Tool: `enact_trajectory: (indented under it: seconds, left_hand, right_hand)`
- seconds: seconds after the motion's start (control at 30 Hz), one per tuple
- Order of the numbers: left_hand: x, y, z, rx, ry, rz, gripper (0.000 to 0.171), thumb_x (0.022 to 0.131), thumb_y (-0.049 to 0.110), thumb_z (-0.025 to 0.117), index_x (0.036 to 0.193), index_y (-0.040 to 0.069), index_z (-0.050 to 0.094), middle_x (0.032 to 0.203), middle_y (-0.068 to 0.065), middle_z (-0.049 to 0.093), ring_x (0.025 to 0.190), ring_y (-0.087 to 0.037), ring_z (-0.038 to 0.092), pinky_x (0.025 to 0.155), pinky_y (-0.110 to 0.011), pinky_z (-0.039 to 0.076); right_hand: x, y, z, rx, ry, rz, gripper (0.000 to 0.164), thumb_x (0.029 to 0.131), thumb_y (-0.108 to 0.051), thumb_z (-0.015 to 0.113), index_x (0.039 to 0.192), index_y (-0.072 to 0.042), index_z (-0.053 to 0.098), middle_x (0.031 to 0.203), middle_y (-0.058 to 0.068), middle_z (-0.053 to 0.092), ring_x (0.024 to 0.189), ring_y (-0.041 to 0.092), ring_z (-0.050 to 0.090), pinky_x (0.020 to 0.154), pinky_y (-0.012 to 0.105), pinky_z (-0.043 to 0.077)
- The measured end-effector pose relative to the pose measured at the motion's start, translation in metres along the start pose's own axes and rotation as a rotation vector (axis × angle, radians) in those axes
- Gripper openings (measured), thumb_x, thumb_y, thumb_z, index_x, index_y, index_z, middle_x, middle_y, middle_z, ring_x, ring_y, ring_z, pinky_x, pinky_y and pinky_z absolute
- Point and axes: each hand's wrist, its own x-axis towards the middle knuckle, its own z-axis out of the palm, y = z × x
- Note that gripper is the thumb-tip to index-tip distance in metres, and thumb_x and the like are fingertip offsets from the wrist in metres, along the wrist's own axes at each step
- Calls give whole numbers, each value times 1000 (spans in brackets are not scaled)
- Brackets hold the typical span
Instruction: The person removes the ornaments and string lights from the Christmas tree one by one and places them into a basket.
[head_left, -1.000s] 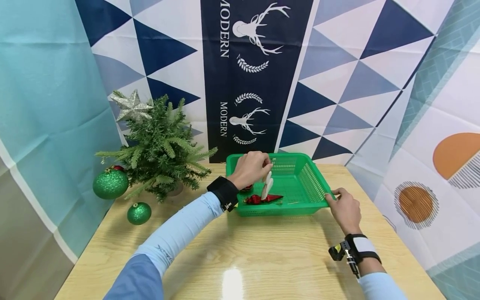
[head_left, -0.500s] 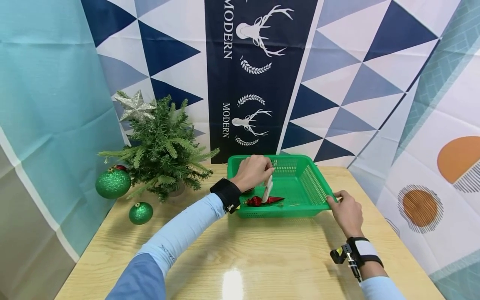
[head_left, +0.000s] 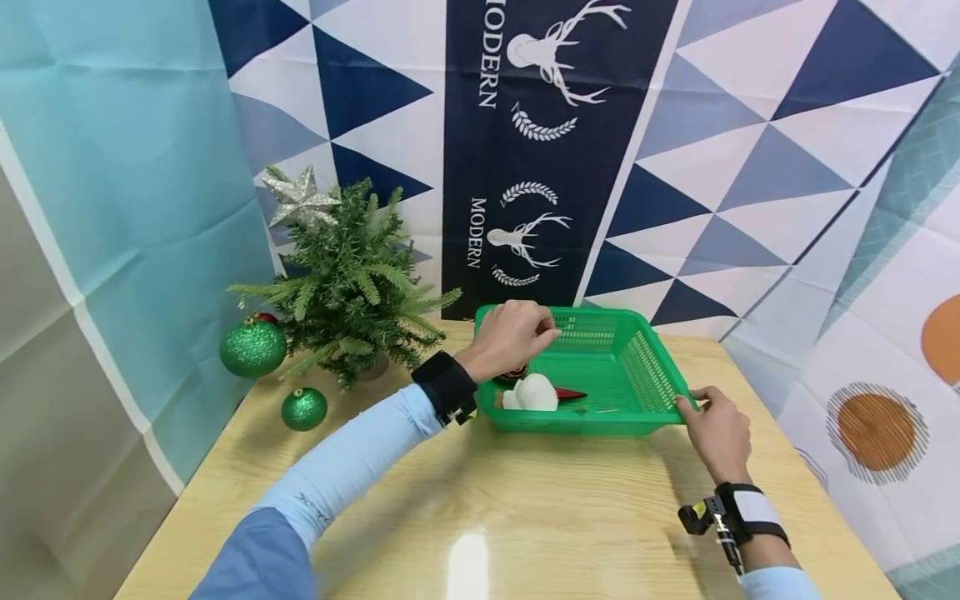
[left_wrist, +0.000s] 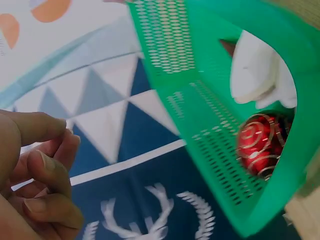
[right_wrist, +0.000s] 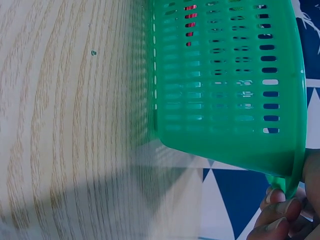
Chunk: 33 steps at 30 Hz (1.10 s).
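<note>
I have the left hand [head_left: 513,333] hanging over the left part of the green basket [head_left: 585,425], its fingers loosely bent and close together, with nothing between them. With the right hand [head_left: 718,429] I grip the basket's near right corner, thumb and fingers clamped on the rim. On my feed the white ornament [head_left: 537,393] lies inside the basket, at the near left; its exact shape I cannot tell. It covers part of a red pointed ornament [head_left: 572,393], whose tip sticks out to the right. Just beside the white piece, toward the back, sits a red ball [left_wrist: 257,145] with pale swirls.

The basket stands on the wood-grain surface [head_left: 570,500]. To its left I see a small green tree [head_left: 360,279] with a silver star [head_left: 302,200] at its top, a large glittery green ball [head_left: 253,347] at its left side and a smaller green ball [head_left: 303,409] lower down. Behind everything hangs a patterned backdrop [head_left: 517,158].
</note>
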Motion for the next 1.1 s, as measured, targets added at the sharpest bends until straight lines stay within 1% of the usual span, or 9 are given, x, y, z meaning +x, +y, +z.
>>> enact_trajectory:
  seconds: [0.2, 0.27, 0.4, 0.5, 0.6, 0.67, 0.77, 0.9, 1.1]
  left_hand:
    - [-38, 4, -64, -15, 83, 46, 14, 101, 24, 69, 101, 12, 78, 93, 2, 73, 81, -10, 66, 70, -21, 50]
    - [-54, -2, -88, -25, 139, 59, 12, 99, 21, 71, 100, 10, 77, 93, 0, 73, 78, -10, 65, 75, -23, 52]
    - [-85, -20, -139, -2, 273, 61, 10, 97, 18, 73, 97, 8, 77, 94, -5, 75, 69, -12, 61, 73, -28, 53]
    - [-109, -32, -180, 49, 353, 8, 11, 98, 18, 73, 99, 8, 78, 95, -4, 75, 67, -11, 54, 70, -28, 46]
    - [-140, -45, -211, 108, 376, -86, 14, 99, 21, 72, 103, 10, 79, 93, -1, 72, 65, -11, 45, 67, -28, 35]
    - [-160, -53, -221, 128, 355, -147, 13, 99, 22, 72, 103, 11, 79, 91, 0, 71, 62, -12, 41, 65, -28, 31]
    - [-188, -64, -225, 148, 287, -213, 11, 99, 21, 72, 104, 14, 79, 90, 2, 70, 61, -12, 40, 63, -28, 29]
    - [-213, -79, -218, 133, 206, -281, 9, 98, 21, 73, 102, 17, 80, 91, 4, 70, 59, -11, 41, 60, -29, 29]
    - [-239, -100, -202, 102, 126, -408, 13, 98, 26, 74, 104, 16, 79, 93, 2, 71, 56, -14, 41, 60, -32, 30]
  right_hand:
    - [4, -2, -2, -3, -24, -19, 47, 103, -32, 57, 128, 7, 63, 92, 22, 63, 70, 32, 55, 47, 37, 40]
    - [5, -3, -2, -2, -30, -23, 48, 103, -33, 57, 129, 7, 62, 92, 22, 63, 71, 32, 54, 47, 37, 40]
    - [7, -1, 1, -8, -42, -24, 49, 103, -34, 55, 130, 8, 61, 93, 23, 62, 73, 34, 53, 49, 38, 39]
    - [8, -1, 2, -9, -50, -23, 50, 104, -34, 55, 130, 8, 61, 95, 23, 61, 76, 37, 52, 49, 38, 39]
    - [9, -2, 4, -5, -58, -26, 50, 103, -34, 56, 131, 8, 61, 96, 23, 61, 78, 39, 52, 50, 39, 38]
    - [10, -1, 3, -7, -58, -30, 50, 103, -34, 56, 131, 8, 60, 95, 23, 61, 79, 39, 51, 50, 39, 38]
    - [12, -2, 2, -16, -51, -45, 50, 103, -34, 55, 131, 8, 60, 95, 24, 62, 76, 37, 52, 50, 38, 38]
    - [14, -4, 1, -29, -46, -35, 51, 104, -34, 55, 132, 8, 60, 96, 25, 62, 76, 37, 53, 49, 38, 39]
    - [12, -8, 4, -31, -69, -2, 52, 104, -35, 55, 133, 8, 59, 99, 27, 61, 83, 41, 53, 51, 38, 39]
